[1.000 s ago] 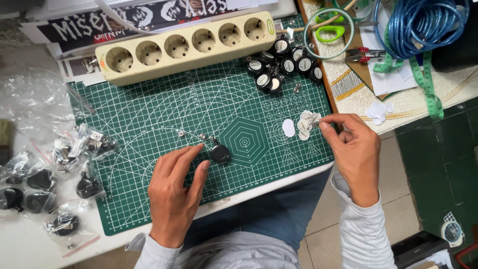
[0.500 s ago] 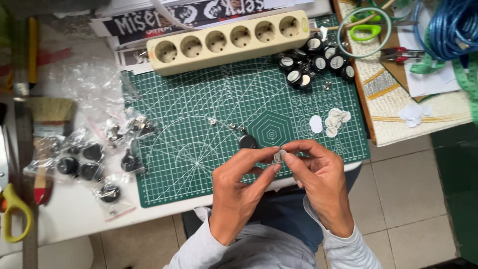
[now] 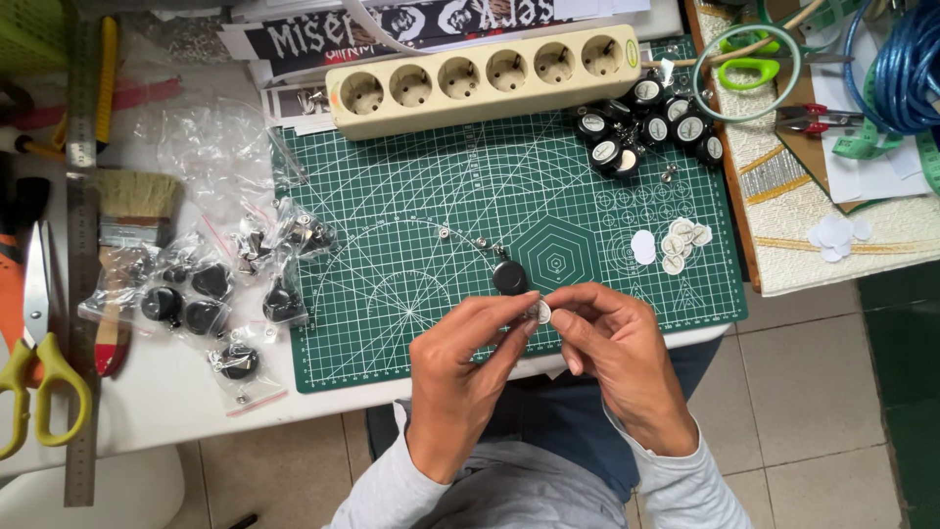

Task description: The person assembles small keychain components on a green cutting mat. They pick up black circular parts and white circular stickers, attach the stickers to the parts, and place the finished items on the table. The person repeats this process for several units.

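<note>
Small white disc (image 3: 540,312) pinched between our left hand (image 3: 468,367) and right hand (image 3: 617,353) fingertips, probably sticker, above green cutting mat (image 3: 411,196), black reel (image 3: 509,277) just beyond.

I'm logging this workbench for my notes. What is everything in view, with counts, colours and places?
cutting mat: one, green, middle of the table
power strip: one, cream, six sockets, along the mat's top edge
finished round reels: about nine, black with white faces, mat's top right corner
loose black reel: one, on the mat just above the hands
white discs: a small pile, right side of the mat
bagged black parts: several clear bags, left of the mat
brush: one, far left
metal ruler: one, far left
scissors: one pair, yellow handles, left edge
blue cable: one coil, top right
left hand: pinching a small white disc
right hand: pinching the same disc
</note>
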